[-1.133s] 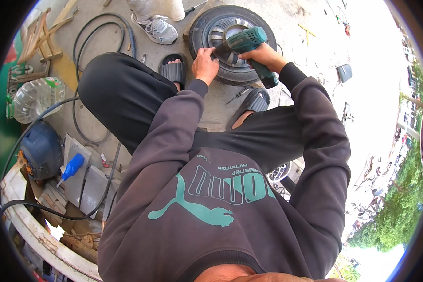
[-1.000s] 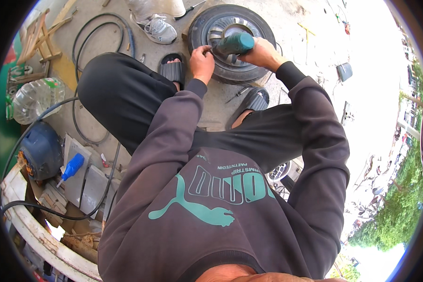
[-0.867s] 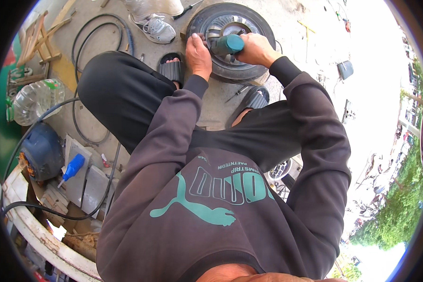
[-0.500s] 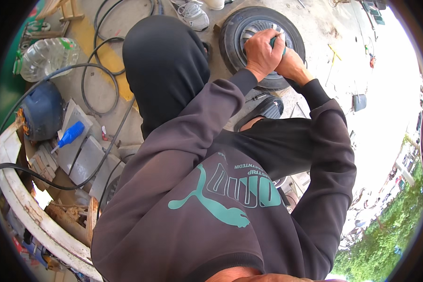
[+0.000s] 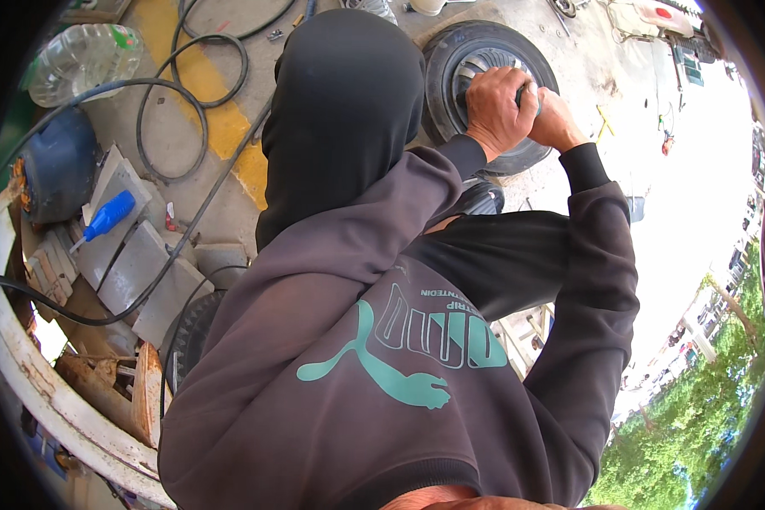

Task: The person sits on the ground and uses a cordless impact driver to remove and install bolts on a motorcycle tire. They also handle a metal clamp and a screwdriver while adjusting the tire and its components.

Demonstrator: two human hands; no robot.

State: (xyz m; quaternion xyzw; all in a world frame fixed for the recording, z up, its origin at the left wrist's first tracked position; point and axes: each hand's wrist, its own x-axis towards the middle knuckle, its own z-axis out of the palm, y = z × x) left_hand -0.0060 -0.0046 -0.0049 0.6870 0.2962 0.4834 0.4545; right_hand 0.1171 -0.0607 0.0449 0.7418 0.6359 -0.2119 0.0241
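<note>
A small black tyre on a silvery rim lies on the ground beyond my knees. Over its near right part, both my hands meet. My left hand is closed, thumb upward, around a dark green tool handle. Pressed close against it from the right, my right hand is closed on the same handle, its fingers partly hidden behind the left hand. The tool's working end is out of sight beneath my hands, so its kind does not show.
Black hose loops over the concrete at left. Near it are a clear plastic bottle, a dark blue drum, grey slabs and a blue squeeze bottle. A yellow-handled tool lies right of the tyre.
The whole view has shifted, so my left knee now appears farther right and higher. Both hands stay closed together on the green handle over the wheel.
</note>
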